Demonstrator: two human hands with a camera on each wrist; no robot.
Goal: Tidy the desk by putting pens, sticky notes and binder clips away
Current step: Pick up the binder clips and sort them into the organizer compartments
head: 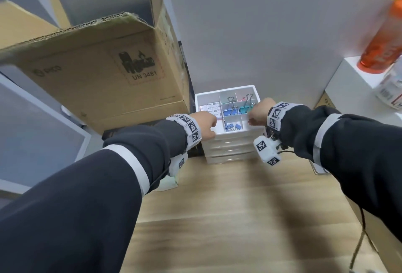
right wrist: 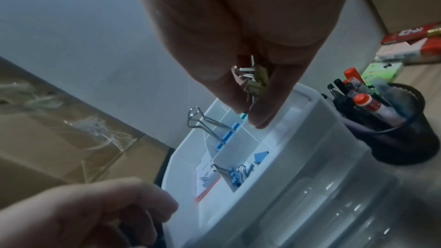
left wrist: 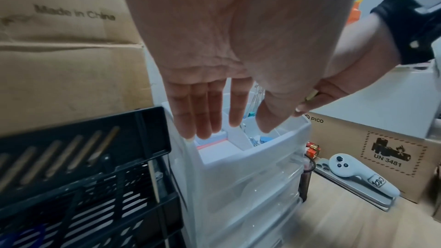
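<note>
Head view: both hands over the white organizer at the back of the table; left hand at the front left corner of the tray, grip not readable here; right hand over the right side, fingers bunched; large blue clip and teal clip upright in the middle compartments; small blue clips in the front one; carton just left.

Left wrist view: left hand with straight fingers pointing down over the tray's left compartment, grip wide, holding nothing; controller lying at right.

Right wrist view: right hand pinching small yellowish clips above the tray, grip narrow round them; pen cup just beside the organizer.
</note>
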